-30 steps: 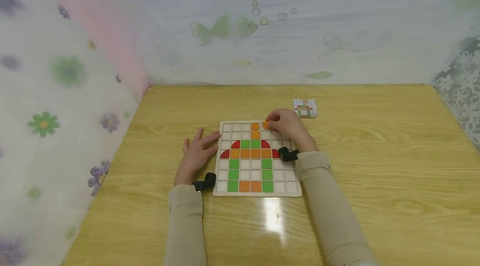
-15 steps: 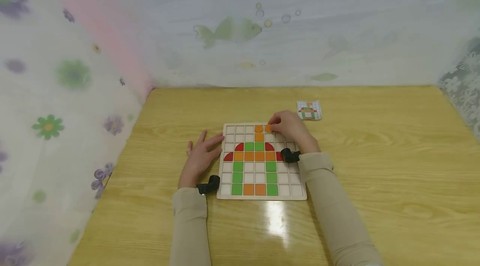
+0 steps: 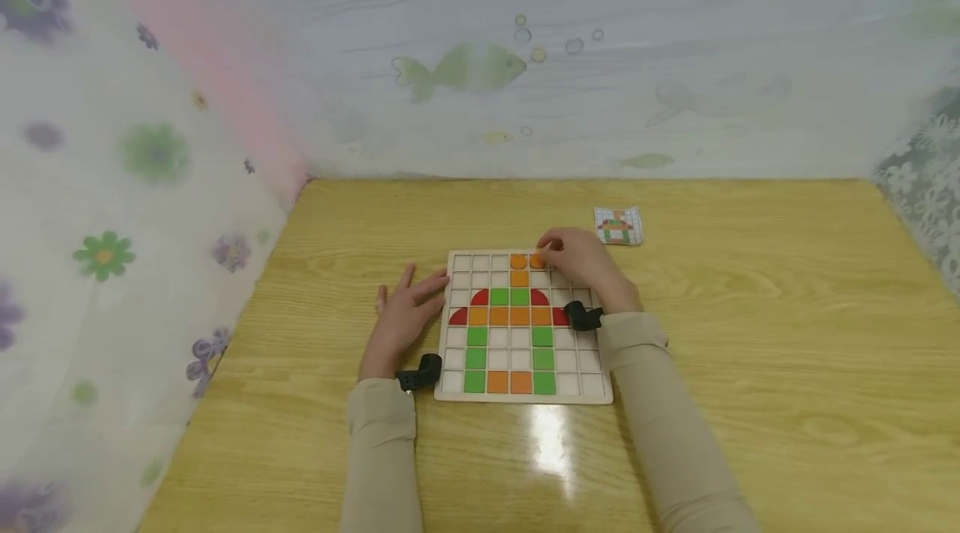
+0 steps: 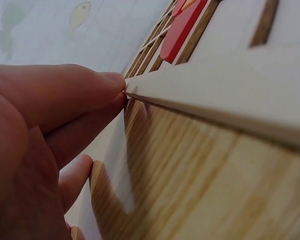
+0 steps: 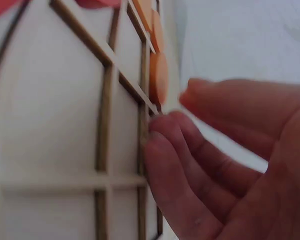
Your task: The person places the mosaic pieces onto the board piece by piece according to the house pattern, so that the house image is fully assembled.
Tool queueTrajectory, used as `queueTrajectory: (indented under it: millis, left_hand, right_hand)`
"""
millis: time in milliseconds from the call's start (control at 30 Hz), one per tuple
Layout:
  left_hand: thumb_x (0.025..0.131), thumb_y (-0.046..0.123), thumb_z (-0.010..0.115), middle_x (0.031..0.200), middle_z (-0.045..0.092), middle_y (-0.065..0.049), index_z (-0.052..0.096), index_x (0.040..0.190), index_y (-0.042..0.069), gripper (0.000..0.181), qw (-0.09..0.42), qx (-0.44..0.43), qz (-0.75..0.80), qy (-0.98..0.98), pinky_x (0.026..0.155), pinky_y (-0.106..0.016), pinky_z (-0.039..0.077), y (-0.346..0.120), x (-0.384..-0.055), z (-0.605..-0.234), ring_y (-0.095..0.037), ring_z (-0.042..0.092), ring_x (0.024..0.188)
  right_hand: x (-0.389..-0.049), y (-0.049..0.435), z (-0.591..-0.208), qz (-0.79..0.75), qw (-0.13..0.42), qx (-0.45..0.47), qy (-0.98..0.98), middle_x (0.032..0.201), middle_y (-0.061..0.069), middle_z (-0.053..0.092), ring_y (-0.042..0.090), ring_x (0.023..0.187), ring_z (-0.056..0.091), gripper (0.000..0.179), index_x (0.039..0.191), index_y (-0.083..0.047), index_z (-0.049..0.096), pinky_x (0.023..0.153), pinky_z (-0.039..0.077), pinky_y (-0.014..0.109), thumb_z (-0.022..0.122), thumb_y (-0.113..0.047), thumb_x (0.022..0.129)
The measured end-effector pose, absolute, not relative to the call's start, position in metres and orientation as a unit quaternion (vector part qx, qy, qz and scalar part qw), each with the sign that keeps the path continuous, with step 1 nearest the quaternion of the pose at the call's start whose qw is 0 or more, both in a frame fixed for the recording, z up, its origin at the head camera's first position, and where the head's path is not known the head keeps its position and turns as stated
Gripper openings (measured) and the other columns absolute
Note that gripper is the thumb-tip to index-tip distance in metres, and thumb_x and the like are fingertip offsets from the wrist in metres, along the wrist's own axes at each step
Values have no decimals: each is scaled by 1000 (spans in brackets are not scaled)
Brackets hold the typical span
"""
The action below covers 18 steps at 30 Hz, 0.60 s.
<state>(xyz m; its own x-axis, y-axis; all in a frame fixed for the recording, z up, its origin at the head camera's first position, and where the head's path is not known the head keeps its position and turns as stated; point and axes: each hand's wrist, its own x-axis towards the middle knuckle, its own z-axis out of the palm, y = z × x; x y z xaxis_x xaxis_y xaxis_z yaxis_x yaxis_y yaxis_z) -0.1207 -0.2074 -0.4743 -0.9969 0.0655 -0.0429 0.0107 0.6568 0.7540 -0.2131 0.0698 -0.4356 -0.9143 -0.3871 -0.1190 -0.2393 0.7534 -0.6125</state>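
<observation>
A wooden grid board [image 3: 453, 338] lies on the table with green, orange and red tiles in its cells. Two orange discs are side by side in its far row, the left disc [image 3: 518, 262] and the right disc [image 3: 536, 261]. Just right of the latter is my right hand [image 3: 583, 259]. In the right wrist view its fingertips [image 5: 190, 92] stand apart from the nearer orange disc [image 5: 160, 77], holding nothing. My left hand [image 3: 401, 318] rests beside the board, extended fingertips [image 4: 115, 82] touching its left edge. Red quarter-round tiles [image 3: 480, 297] flank the green squares [image 3: 498, 297].
A small card [image 3: 618, 226] printed with a coloured grid pattern lies behind the board, to its right. Black wrist cameras [image 3: 581, 316] sit close to the board. A patterned wall [image 3: 465, 116] meets the table's far edge.
The right hand's fingers have let go of the right orange disc, which now lies in its cell. The left hand stays at the board's edge. The head view has shifted slightly.
</observation>
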Motion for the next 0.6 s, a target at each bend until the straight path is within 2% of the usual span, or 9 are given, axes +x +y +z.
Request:
queueTrajectory:
  millis: [200,433,600]
  left_hand:
    - [91,30,51,131,42,17,54,124,25,34,45,17,421,906,100,-46,-16,-205,-124,-476,-12,7,134]
    - [90,33,51,130,43,20,54,124,28,34,46,9,424,905,101,-43,-16,-206,-127,-477,-9,6,134]
    - [91,37,49,135,39,12,53,125,31,35,49,-2,435,899,102,-42,-14,-211,-127,-475,-9,6,134]
  right_hand:
    - [-213,75,-435,-274,141,-204,929,95,6,60,21,81,51,24,111,-14,63,73,43,36,54,-20,90]
    - [-213,74,-432,-267,134,-198,933,91,6,58,21,78,50,24,110,-13,63,70,42,34,55,-17,88]
    - [-208,82,-421,-293,134,-190,928,98,6,58,22,87,52,29,117,-11,58,73,43,36,51,-22,91]
